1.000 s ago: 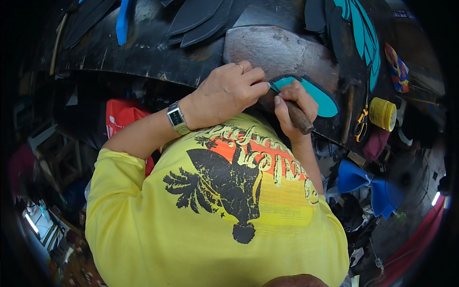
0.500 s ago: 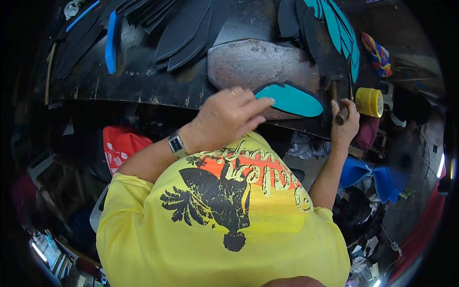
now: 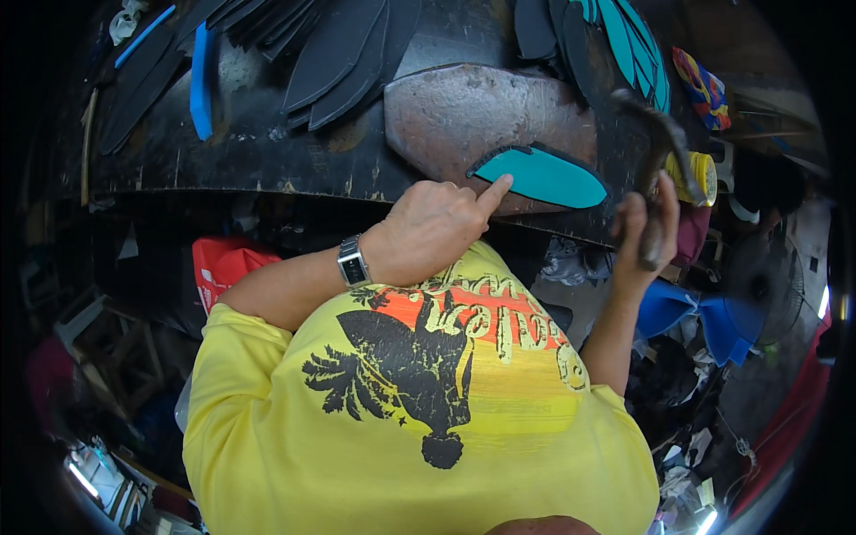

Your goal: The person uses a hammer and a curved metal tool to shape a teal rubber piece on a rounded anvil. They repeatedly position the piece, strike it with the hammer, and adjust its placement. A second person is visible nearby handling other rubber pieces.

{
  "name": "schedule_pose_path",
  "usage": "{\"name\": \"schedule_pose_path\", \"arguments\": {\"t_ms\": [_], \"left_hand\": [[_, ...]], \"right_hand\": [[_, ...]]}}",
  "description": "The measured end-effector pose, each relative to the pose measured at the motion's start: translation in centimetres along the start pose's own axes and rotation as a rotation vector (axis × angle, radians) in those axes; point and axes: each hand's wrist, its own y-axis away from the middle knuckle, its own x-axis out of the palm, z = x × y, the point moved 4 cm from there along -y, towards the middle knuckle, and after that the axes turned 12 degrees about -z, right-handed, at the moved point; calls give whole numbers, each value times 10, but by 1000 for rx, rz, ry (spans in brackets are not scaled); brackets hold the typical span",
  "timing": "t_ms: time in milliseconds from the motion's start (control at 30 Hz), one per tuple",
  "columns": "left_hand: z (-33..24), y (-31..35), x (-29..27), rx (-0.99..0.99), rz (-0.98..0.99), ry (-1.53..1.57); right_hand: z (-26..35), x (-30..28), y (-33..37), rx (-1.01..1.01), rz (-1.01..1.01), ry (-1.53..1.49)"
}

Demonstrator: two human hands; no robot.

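- We are seeing a teal sole-shaped piece [image 3: 546,180], dark along its far left rim, lying on a brown slab [image 3: 477,111] at the near edge of the black surface [image 3: 259,160].
- Its long axis is running left to right along that near edge, its right end tipping slightly toward the person and reaching about the slab's right edge.
- The left hand [image 3: 432,221] is the nearer one: its index fingertip is touching the piece's top toward the left end, the other fingers curling back. Its thumb is hidden, so we are not able to tell whether it is pinching anything underneath.
- The right hand [image 3: 649,223] is closing thumb and fingers around the handle of a hammer [image 3: 669,135]; motion is blurring it, but we are reading the grip as firm.
- The key relation: from the right hand's grip, the piece is lying leftward and slightly farther from the body, well apart, its right end facing that hand. The hammer's curved head is pointing toward the far edge.
- Toward the far edge we are noting black leaf-shaped pieces [image 3: 343,67], a blue strip [image 3: 201,89] farther left, and teal strips [image 3: 624,49] near the far right corner.
- A yellow tub [image 3: 707,178] is showing partly behind the hammer.
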Motion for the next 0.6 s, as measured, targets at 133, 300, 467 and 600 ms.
{"name": "schedule_pose_path", "arguments": {"t_ms": [133, 300, 467, 600], "left_hand": [[-1, 0, -1, 34, -22, -36], [-1, 2, 2, 46, 12, -66], [0, 3, 8, -9, 69, -74], [-1, 3, 10, -10, 50, -69]], "right_hand": [[7, 43, 33, -184, 489, 242], [13, 29, 34, -73, 261, 84], [19, 45, 45, -236, 583, 297], [28, 43, 42, -185, 485, 77]]}}
